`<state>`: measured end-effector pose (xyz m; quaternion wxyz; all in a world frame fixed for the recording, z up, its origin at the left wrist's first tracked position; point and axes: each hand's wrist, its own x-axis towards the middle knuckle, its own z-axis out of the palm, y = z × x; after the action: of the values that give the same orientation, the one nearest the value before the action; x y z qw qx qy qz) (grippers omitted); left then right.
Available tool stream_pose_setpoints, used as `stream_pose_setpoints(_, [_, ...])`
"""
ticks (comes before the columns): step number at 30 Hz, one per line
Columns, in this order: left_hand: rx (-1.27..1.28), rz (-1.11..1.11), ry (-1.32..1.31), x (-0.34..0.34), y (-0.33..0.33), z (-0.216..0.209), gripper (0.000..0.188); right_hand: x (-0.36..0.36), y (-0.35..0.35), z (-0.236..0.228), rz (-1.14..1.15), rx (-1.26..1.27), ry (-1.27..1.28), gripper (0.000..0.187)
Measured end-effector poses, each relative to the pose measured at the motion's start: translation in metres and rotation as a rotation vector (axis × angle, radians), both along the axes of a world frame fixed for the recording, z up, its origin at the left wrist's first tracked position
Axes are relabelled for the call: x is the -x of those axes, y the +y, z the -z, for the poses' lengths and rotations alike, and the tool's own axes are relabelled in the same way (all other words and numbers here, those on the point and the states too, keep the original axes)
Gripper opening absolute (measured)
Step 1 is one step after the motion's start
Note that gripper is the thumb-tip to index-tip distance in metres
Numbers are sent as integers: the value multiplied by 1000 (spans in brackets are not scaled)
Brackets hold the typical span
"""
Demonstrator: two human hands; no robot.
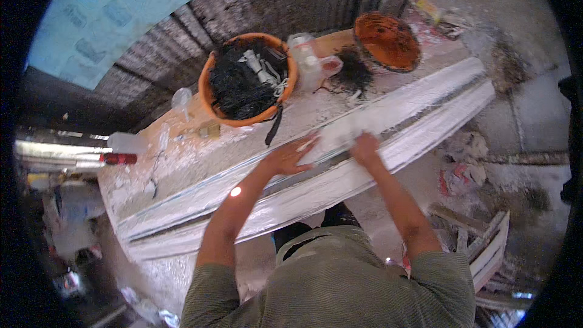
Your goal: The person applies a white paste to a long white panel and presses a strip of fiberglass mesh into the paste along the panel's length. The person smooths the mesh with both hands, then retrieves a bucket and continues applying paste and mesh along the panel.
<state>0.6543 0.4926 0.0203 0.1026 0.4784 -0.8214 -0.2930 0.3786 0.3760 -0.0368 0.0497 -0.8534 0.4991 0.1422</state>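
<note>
A long white moulding (pixel 255 211), which looks like plaster, runs across the bench in front of me with dark grooves along its length. My left hand (pixel 293 157) lies on it, fingers spread, with white smears on them. To its right, my right hand (pixel 365 149) is closed and lowered at the moulding's surface. Motion blurs its fingers, and what they hold, if anything, cannot be made out. Between my hands is a hazy white patch (pixel 343 135) on the moulding.
Beyond the moulding stand an orange tub (pixel 205 88) of black material with white cord and an orange bowl (pixel 398 48). Clear plastic containers (pixel 306 64) and dark fibres (pixel 352 73) sit between them. A wooden frame (pixel 493 249) is at the lower right.
</note>
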Motion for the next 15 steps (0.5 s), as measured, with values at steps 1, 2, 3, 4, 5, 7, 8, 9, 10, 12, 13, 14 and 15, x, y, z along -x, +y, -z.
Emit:
stream_pose_setpoints(1, [16, 4, -8, 17, -13, 6, 84, 17, -33, -4, 25, -94, 76, 42])
stream_pose_setpoints(2, [58, 13, -2, 33, -23, 11, 83, 33, -43, -7, 20, -12, 58, 38])
stream_pose_setpoints(3, [115, 53, 20, 47, -32, 14, 79, 42, -59, -11, 69, -5, 87, 42])
stream_pose_setpoints(4, [208, 103, 48, 55, -37, 15, 76, 47, -65, -14, 229, 60, -12, 45])
stream_pose_setpoints(5, [206, 86, 50, 58, -36, 15, 74, 49, -70, -17, 258, -77, -18, 47])
stream_pose_setpoints(7, [190, 67, 38, 59, -27, 13, 70, 38, -62, -19, 227, -110, -23, 46])
stream_pose_setpoints(8, [158, 60, 39, 54, -18, 11, 69, 28, -52, -18, 236, -99, -13, 46])
stream_pose_setpoints(9, [129, 58, 37, 45, -6, 8, 68, 16, -33, -15, 220, -37, -54, 46])
stream_pose_setpoints(10, [100, 58, 37, 36, 8, 6, 67, 3, -18, -13, 167, -38, -74, 46])
stream_pose_setpoints(12, [105, 59, -20, 9, 43, 0, 67, -27, 23, -7, 123, -168, -69, 46])
stream_pose_setpoints(13, [115, 69, -71, -7, 63, -3, 67, -46, 45, -5, 116, -239, -65, 47])
stream_pose_setpoints(14, [64, 41, -75, -24, 84, -6, 66, -64, 66, -5, 111, -309, -60, 47])
stream_pose_setpoints(15, [20, 24, -100, -43, 106, -9, 66, -85, 86, -5, 115, -342, -54, 47])
